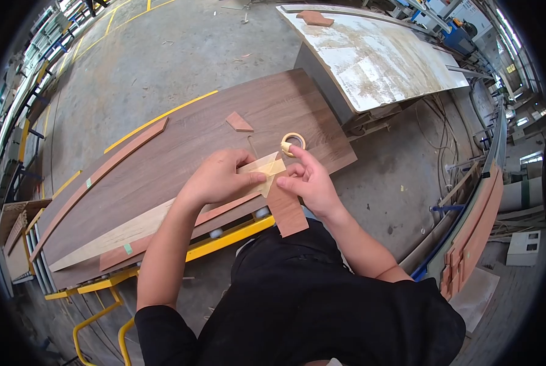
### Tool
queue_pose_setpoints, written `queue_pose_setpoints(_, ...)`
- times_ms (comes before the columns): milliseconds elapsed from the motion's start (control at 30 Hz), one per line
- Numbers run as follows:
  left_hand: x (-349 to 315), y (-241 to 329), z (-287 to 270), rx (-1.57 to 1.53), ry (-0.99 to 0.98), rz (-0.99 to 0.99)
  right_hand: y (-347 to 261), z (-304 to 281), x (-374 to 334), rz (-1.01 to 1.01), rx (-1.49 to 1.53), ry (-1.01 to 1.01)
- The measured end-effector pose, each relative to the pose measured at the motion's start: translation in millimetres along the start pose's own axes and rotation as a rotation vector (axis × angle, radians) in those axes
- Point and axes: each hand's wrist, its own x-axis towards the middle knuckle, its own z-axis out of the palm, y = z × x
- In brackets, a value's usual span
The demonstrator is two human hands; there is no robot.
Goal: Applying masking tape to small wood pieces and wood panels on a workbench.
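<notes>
Head: tape roll [293,135] at right hand [312,183]

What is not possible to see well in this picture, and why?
All in the head view:
Left hand: some fingers hidden behind the hand itself.
Pale wood strip: partly covered by the left forearm.
Tape roll: partly covered by the right hand.
Far person: upper body cut off by the top edge.

Hands [219,177]: two. Tape roll [302,139]: one. Green tabs [127,248]: two. Brown panel [181,152]: one; loose offcut [240,122] on it: one. White desk [389,58]: one.
</notes>
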Motion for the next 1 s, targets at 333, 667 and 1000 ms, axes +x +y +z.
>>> queue_pose_setpoints(333, 10, -100, 20, 0.102, 0.068, 0.078, 62, -41, 51, 0.134, 0.088, 0.051)
queue_pose_setpoints(667, -81, -206, -39, 0.626, 0.437, -0.184, 42, -90, 109, 0.106, 0.083, 0.003)
queue_pose_setpoints(1000, -98, -116, -208, 0.792, 1.057, -0.129, 0, -46, 198, 0.146, 0.298, -0.344)
